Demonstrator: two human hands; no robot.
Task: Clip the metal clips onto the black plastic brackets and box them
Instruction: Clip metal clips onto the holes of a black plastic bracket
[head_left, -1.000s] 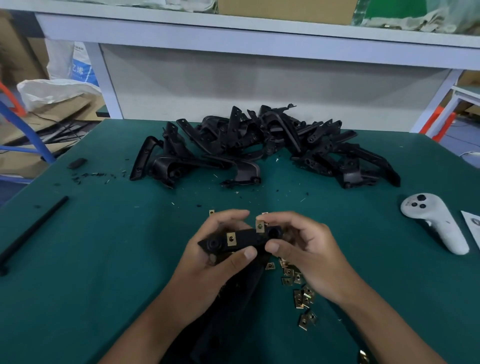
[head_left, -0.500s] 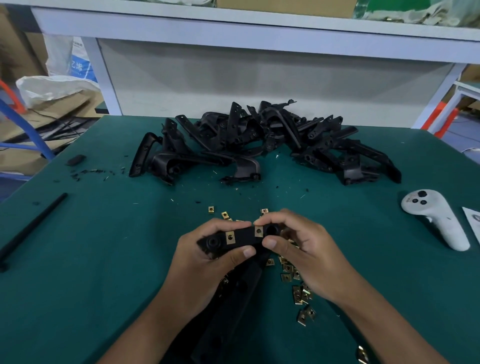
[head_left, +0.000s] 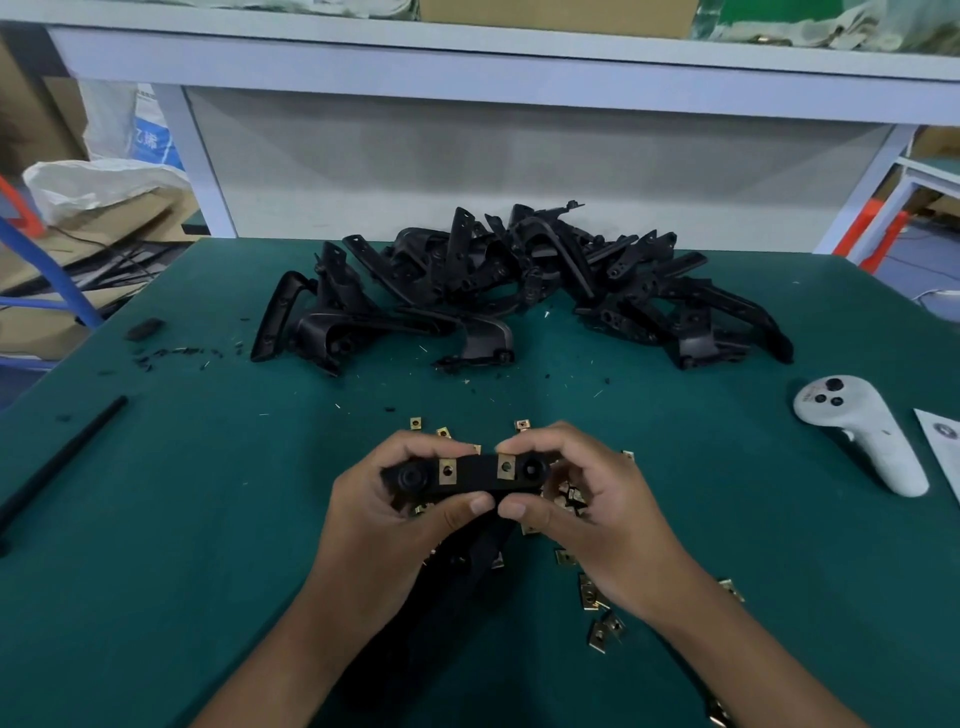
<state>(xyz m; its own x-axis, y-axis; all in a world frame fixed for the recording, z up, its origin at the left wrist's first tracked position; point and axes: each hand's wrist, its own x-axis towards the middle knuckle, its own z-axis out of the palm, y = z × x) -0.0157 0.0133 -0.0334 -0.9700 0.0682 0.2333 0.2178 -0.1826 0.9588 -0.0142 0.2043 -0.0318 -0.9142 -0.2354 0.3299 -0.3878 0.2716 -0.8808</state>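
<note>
1. At the far left of the surface (head_left: 156, 519) lie a black rod (head_left: 62, 462) and some loose black bits; I judge them harmless unless an elbow sweeps them into the work.
2. My left hand (head_left: 384, 519) is curled round the left end of the bracket (head_left: 475, 473), thumb under, fingers over the top. The bracket is held just above the near middle of the surface, with a long dark part running down between the wrists.
3. Two clips are on it: the left clip (head_left: 447, 471) and the right clip (head_left: 505, 466). The right one looks slightly askew; I think it may not be fully seated, and it could slide off when the bracket is moved.
4. My right hand (head_left: 592, 514) pinches the right end, fingertips by the right clip. Uneven pressing there could bend the clip or twist the bracket out of the left grip.
5. Loose clips (head_left: 597, 603) lie scattered under and right of the hands; a wrist could knock them off the near edge.
6. The bracket pile (head_left: 519, 291) lies at the far side, a white controller (head_left: 862, 436) at the right.
7. I see no box on the surface, so boxing needs a reach out of view.
</note>
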